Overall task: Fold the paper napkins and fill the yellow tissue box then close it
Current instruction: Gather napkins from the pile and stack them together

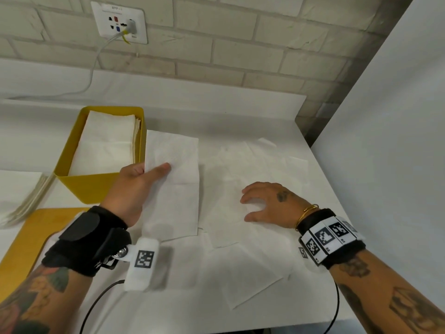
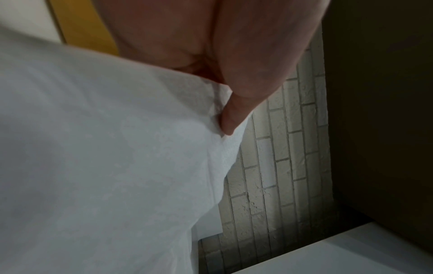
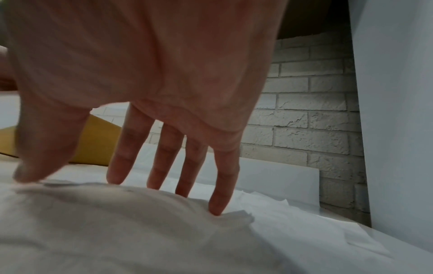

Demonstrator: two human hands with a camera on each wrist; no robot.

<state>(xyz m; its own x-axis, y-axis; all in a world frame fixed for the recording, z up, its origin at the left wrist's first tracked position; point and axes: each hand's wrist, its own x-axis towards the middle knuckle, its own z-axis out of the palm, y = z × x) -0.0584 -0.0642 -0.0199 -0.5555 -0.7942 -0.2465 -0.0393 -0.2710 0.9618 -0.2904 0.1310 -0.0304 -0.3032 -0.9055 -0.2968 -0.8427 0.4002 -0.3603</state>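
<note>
The yellow tissue box (image 1: 72, 182) stands open at the left, with folded white napkins (image 1: 106, 141) stacked inside. My left hand (image 1: 134, 186) pinches a folded napkin (image 1: 175, 189) by its left edge, thumb on top, just right of the box. The left wrist view shows that thumb (image 2: 234, 115) pressed on the napkin (image 2: 105, 157). My right hand (image 1: 267, 203) lies spread with straight fingers (image 3: 218, 194) on the unfolded napkins (image 1: 240, 249) scattered over the white table. A yellow box wall (image 3: 96, 140) shows behind the fingers.
A yellow lid (image 1: 31, 235) lies flat at the front left. More stacked napkins (image 1: 21, 196) sit left of the box. A brick wall with a socket (image 1: 120, 22) and cable rises behind. A white panel (image 1: 385, 116) closes the right side.
</note>
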